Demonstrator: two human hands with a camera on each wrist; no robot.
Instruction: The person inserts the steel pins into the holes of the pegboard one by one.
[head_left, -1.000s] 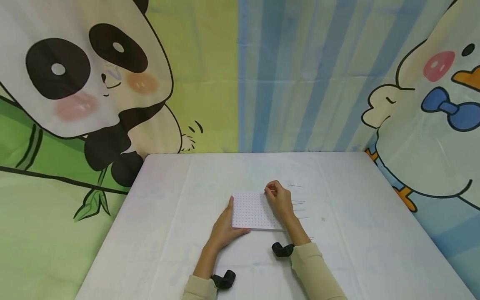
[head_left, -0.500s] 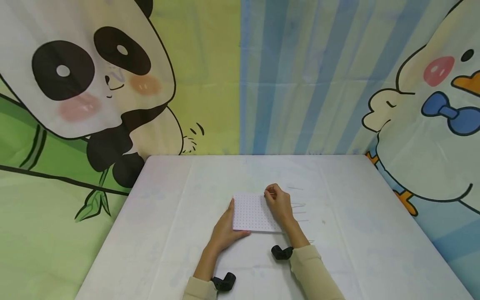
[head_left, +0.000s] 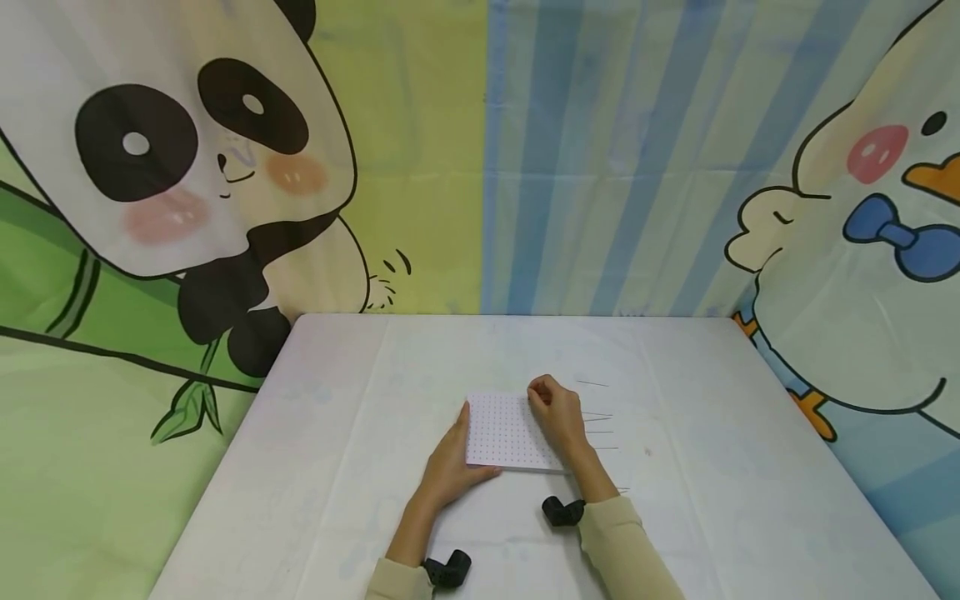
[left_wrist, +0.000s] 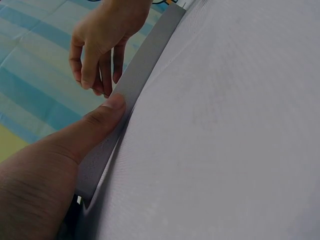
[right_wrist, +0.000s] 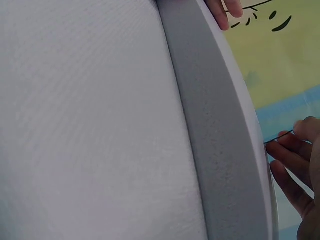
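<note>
The dotted white board [head_left: 502, 433] is gripped on the surface [head_left: 375, 400] by the left hand [head_left: 448, 458]; a thin wire [right_wrist: 281, 136] is pinched at its far side by the right hand [head_left: 555, 412]. None is seen planted yet; loose wires [head_left: 602, 432] are left at right.

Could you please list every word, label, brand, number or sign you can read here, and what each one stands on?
There are none to read.
White board: only a grid of small dots, no letters or numbers.
Backdrop: cartoon drawings and stripes, no writing.
Small mark on the table: too blurred to make out.
</note>
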